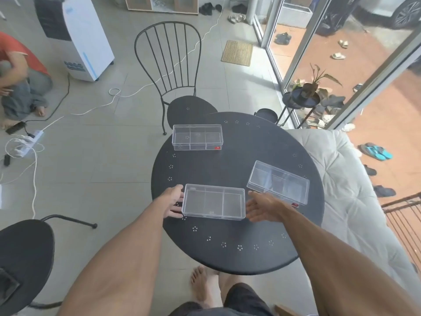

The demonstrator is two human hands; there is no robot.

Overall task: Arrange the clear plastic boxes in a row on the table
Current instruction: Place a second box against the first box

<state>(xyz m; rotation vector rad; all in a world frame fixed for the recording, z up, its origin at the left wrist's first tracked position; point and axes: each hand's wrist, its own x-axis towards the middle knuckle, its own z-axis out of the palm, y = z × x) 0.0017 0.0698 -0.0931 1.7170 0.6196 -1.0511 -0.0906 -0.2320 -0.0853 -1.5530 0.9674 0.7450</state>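
Observation:
Three clear plastic boxes with inner dividers lie on a round black table [237, 254]. The nearest box [213, 201] sits at the table's left front. My left hand [174, 201] touches its left end, fingers against the wall. My right hand [262, 207] hovers just off its right end, fingers spread, a small gap showing. A second box [278, 182] lies turned at an angle on the right, just behind my right hand. The third box [197, 137] rests straight at the far left edge of the table.
A black metal chair [173, 71] stands behind the table, another chair seat [22, 254] at my left. A white cushion [355, 201] lies right of the table. A person crouches on the floor at far left among cables. A plant stand [303, 99] is beside the glass door.

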